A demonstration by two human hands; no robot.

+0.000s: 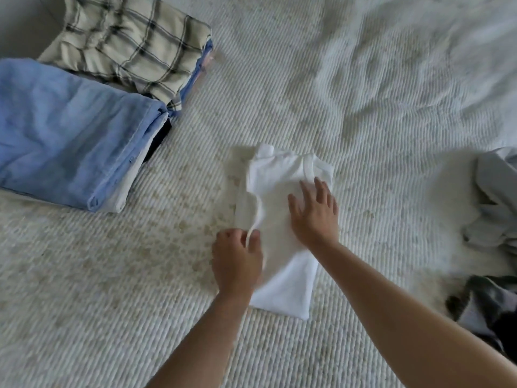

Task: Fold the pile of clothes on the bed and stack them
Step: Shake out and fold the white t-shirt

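Observation:
A white garment (282, 287) lies folded into a narrow strip in the middle of the bed. My left hand (236, 257) pinches its left edge, fingers curled round a fold of the cloth. Flat on the garment's upper half rests my right hand (314, 211), fingers spread. At the left, a folded blue garment (67, 141) tops one stack. Behind it a beige plaid garment (126, 43) tops another stack. Unfolded clothes lie at the right edge: a grey piece (495, 208) and a dark piece (486, 306).
The bed (335, 79) is covered by a white ribbed, wrinkled bedspread, with bare room at the back and in the front left. The two folded stacks crowd the left edge.

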